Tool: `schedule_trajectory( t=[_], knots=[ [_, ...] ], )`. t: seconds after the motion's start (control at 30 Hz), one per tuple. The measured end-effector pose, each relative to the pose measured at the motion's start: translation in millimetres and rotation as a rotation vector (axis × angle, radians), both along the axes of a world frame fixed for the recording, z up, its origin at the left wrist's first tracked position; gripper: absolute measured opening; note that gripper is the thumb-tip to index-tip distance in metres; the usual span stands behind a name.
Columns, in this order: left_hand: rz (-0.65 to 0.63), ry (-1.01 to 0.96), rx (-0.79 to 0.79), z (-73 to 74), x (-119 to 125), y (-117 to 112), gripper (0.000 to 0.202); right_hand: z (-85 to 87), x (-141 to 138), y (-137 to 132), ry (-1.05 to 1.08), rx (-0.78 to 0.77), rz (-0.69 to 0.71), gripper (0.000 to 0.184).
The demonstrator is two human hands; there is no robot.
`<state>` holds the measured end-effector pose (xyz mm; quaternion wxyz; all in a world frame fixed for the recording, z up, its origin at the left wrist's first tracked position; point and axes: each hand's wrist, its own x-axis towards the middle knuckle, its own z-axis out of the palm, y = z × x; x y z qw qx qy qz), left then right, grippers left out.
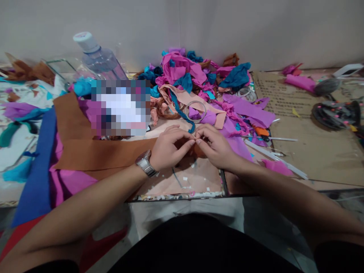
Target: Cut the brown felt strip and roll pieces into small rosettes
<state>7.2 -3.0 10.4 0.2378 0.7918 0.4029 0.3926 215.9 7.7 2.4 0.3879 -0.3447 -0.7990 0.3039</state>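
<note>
My left hand [172,146] and my right hand [214,146] meet over the table, thumbs and fingertips pinched together. A brown crepe paper strip [108,153] runs from the left to my left hand, and its brown end shows under and between the fingers. Both pinches appear to be on this paper; the exact spot is hidden by the fingertips. Just beyond them lies a twisted blue paper cord [178,108], its lower end close to my fingers. A clear ring [196,111] rests behind my right hand, beside a peach paper strip [220,120].
A heap of crumpled pink, purple and blue paper [184,70] lies against the wall. Behind the brown paper stand a clear bottle [104,62] and a blurred-out bright object [122,108]. At right are cardboard [298,151], white sticks [278,159] and a dark round object [335,115].
</note>
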Motion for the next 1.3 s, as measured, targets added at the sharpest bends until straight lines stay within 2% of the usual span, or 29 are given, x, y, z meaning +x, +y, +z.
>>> schedule_trajectory(
  t=[0.17, 0.37, 0.63, 0.97, 1.3],
  knots=[
    [0.008, 0.001, -0.003, -2.5, -2, 2, 0.015, 1.3, 3, -1, -0.011, -0.007, -0.025, 0.003],
    [-0.003, 0.07, 0.05, 1.8, -1, 1, 0.017, 2.2, 3, -1, -0.023, 0.025, -0.027, 0.008],
    [-0.029, 0.071, 0.059, -0.8, -1, 1, 0.013, 1.6, 0, 1, 0.018, -0.057, 0.006, 0.01],
    [-0.048, 0.025, -0.038, -2.0, -5, 3, 0.016, 0.6, 2, 4, 0.012, -0.103, 0.017, 0.011],
    [0.05, -0.046, -0.153, 3.7, -17, 15, 0.022, 5.1, 5, 3, 0.121, -0.215, -0.033, 0.012]
  ],
)
